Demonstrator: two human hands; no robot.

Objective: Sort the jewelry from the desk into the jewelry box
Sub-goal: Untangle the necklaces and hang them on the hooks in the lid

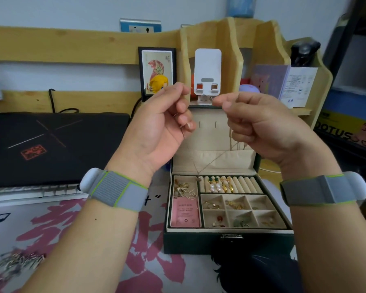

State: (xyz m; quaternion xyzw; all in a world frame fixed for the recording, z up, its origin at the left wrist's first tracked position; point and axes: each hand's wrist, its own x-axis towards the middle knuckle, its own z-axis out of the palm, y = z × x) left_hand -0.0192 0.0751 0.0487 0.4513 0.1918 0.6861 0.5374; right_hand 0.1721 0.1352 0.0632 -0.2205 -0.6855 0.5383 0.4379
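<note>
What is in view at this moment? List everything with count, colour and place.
necklace chain: one, thin, pale gold, hanging between both hands over the box
jewelry box: one, dark green, cream lining, open, centre right
pink card: one, box's left compartment
laptop: one, black, closed, left
phone stand: one, white, behind box
tiger picture: one, black frame, against the wooden back
loose jewelry: small pile, silvery, lower left
left hand: pinches chain
right hand: pinches chain

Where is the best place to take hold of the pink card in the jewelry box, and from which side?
Probably the near short edge of the pink card, pinched from above. It lies flat in the narrow left compartment of the jewelry box, and loose jewelry lies at its far end.
</note>
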